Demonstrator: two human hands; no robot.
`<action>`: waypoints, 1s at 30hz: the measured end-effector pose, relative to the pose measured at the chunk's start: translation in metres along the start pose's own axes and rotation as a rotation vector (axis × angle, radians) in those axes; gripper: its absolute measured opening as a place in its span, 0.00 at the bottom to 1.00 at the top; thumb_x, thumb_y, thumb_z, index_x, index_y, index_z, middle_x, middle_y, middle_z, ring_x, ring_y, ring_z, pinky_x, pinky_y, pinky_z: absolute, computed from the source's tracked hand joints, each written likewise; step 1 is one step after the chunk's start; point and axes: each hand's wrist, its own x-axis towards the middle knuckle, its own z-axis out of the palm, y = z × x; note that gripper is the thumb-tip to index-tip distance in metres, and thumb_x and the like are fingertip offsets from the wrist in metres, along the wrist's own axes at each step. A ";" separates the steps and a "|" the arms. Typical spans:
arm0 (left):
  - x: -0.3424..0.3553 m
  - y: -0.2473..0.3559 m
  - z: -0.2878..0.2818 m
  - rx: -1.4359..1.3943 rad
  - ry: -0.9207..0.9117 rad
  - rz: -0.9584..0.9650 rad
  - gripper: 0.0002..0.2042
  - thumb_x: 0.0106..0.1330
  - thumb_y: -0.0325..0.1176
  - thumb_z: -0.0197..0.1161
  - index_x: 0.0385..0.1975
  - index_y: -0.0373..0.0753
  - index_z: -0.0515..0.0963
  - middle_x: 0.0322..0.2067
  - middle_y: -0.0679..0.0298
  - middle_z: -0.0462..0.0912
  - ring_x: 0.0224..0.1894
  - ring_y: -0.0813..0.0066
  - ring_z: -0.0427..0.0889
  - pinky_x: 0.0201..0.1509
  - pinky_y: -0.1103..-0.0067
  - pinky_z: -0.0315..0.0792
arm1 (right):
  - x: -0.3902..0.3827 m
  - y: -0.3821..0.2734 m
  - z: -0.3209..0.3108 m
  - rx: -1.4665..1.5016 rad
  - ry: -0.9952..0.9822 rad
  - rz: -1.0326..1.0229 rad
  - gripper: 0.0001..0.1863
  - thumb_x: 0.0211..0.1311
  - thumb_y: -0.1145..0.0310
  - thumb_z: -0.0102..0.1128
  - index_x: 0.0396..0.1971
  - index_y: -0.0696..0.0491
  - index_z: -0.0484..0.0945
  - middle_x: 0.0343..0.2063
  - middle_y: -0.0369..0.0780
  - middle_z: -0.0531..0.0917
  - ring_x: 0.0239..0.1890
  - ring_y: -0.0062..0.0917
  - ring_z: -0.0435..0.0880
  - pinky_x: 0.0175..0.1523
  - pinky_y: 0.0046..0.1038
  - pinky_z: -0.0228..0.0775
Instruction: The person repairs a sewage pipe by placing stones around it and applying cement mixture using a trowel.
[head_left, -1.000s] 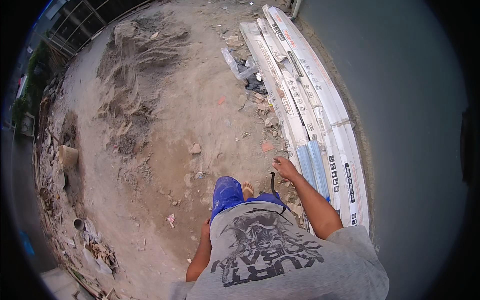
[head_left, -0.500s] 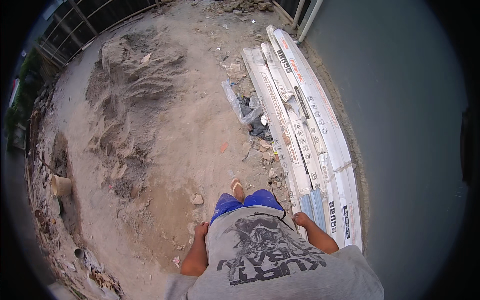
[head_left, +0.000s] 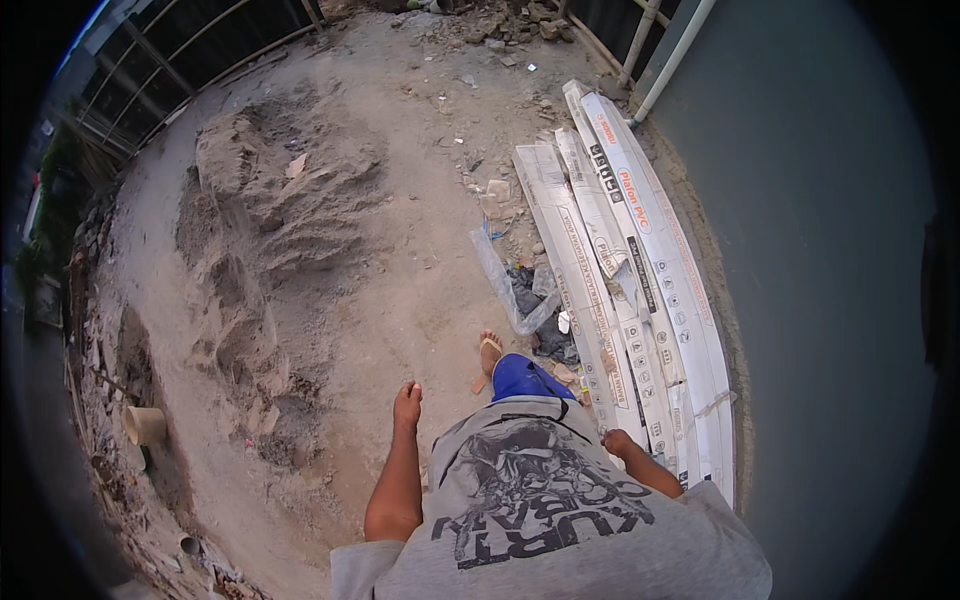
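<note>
Left hand (head_left: 407, 405) and right hand (head_left: 622, 445) curl (any pinch I cannot tell); long white cartons (head_left: 672, 270) beside the latter lie unlifted.

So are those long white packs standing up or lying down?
Lying down. The long white packs stretch lengthwise along the ground, side by side.

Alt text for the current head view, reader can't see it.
Person in grey T-shirt seen from above, left hand over sandy ground, right hand near long white packages beside a grey wall; a sand heap lies ahead to the left.
</note>
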 end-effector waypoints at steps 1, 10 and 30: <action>0.017 0.003 0.016 -0.008 -0.030 -0.056 0.25 0.68 0.44 0.58 0.57 0.30 0.72 0.45 0.54 0.82 0.42 0.71 0.81 0.49 0.74 0.74 | 0.040 0.032 -0.045 0.085 0.167 0.111 0.16 0.60 0.61 0.52 0.35 0.54 0.85 0.38 0.51 0.84 0.45 0.46 0.82 0.53 0.39 0.72; 0.066 0.035 -0.057 0.094 0.017 -0.234 0.22 0.67 0.43 0.57 0.53 0.30 0.76 0.46 0.50 0.83 0.47 0.65 0.82 0.52 0.74 0.74 | 0.291 -0.063 -0.596 0.829 0.549 0.036 0.24 0.62 0.59 0.57 0.55 0.57 0.74 0.50 0.50 0.81 0.54 0.42 0.79 0.59 0.35 0.69; 0.703 0.593 -0.139 0.073 0.097 0.134 0.25 0.67 0.45 0.58 0.58 0.33 0.73 0.52 0.51 0.80 0.56 0.63 0.78 0.60 0.72 0.68 | 0.467 0.060 -0.654 0.144 -0.369 0.040 0.16 0.61 0.64 0.49 0.42 0.48 0.84 0.38 0.44 0.85 0.43 0.35 0.84 0.49 0.36 0.77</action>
